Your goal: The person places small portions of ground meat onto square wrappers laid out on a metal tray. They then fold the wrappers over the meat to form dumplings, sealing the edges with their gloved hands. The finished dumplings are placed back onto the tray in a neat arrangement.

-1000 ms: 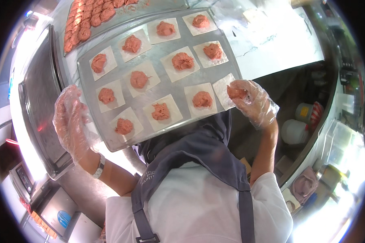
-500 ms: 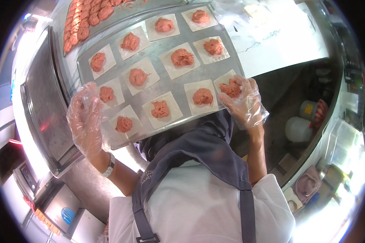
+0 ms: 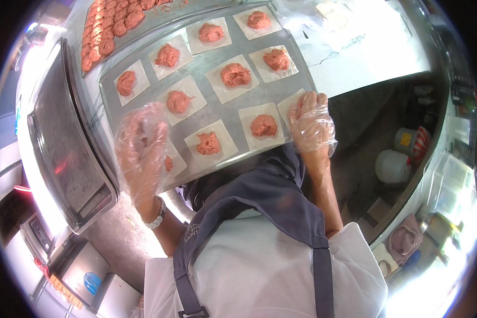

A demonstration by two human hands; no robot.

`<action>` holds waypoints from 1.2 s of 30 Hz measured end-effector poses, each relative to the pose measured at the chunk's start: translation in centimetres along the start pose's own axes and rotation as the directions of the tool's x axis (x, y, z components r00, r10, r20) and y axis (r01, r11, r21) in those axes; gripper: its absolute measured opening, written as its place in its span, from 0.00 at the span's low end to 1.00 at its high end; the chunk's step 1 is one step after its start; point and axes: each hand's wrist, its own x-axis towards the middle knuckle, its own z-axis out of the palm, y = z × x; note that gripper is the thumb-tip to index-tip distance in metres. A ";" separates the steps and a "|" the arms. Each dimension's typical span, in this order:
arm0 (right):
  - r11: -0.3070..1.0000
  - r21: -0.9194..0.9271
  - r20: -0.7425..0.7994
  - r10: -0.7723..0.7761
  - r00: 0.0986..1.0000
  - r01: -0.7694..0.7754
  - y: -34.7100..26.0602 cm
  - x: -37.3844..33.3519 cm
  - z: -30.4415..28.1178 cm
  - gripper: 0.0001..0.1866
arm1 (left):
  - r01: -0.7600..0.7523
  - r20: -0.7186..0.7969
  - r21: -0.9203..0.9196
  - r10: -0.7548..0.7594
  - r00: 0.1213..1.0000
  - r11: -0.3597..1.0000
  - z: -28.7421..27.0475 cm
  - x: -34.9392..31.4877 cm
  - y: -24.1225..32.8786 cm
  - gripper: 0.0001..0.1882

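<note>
A metal tray (image 3: 111,98) holds several mounds of pink minced meat (image 3: 234,75), each on a square of pale paper (image 3: 252,139). Both hands wear loose clear plastic gloves. Over the tray's near left part is my left hand (image 3: 141,146), its fingers curled in; it covers one mound and partly hides another mound (image 3: 168,162). Whatever lies inside those fingers is hard to make out. At the near right corner my right hand (image 3: 312,121) has its fingers bent over the corner mound, of which almost nothing shows.
Behind the tray, another tray carries rows of pink meat pieces (image 3: 103,33). Dark-rimmed metal trays (image 3: 71,138) stand to the left. A white marbled counter (image 3: 365,58) extends right. White tubs (image 3: 392,167) sit low at the right.
My left hand has moved right, from the tray's left edge to over the near left mounds. My right hand has shifted slightly left and up, now covering the corner mound.
</note>
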 end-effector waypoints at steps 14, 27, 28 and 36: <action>0.914 0.287 -0.098 -0.268 0.958 0.285 4.6 -5.2 -3.5 0.20 | -0.864 0.262 -0.074 0.846 0.464 0.497 15.8 5.2 -0.4 0.12; 0.899 0.212 -0.186 -0.348 0.919 0.383 5.5 -5.3 -0.6 0.18 | -0.950 0.614 0.024 0.745 0.260 0.312 22.1 5.9 -0.4 0.14; 0.890 0.238 -0.197 -0.348 0.917 0.389 5.6 -5.3 -0.4 0.21 | -0.941 0.654 0.023 0.706 0.270 0.338 22.3 5.9 -0.2 0.14; 0.884 0.391 -0.197 -0.191 0.962 0.256 4.8 -6.2 0.3 0.21 | -0.906 0.788 -0.033 0.568 0.236 0.422 23.3 6.6 0.0 0.14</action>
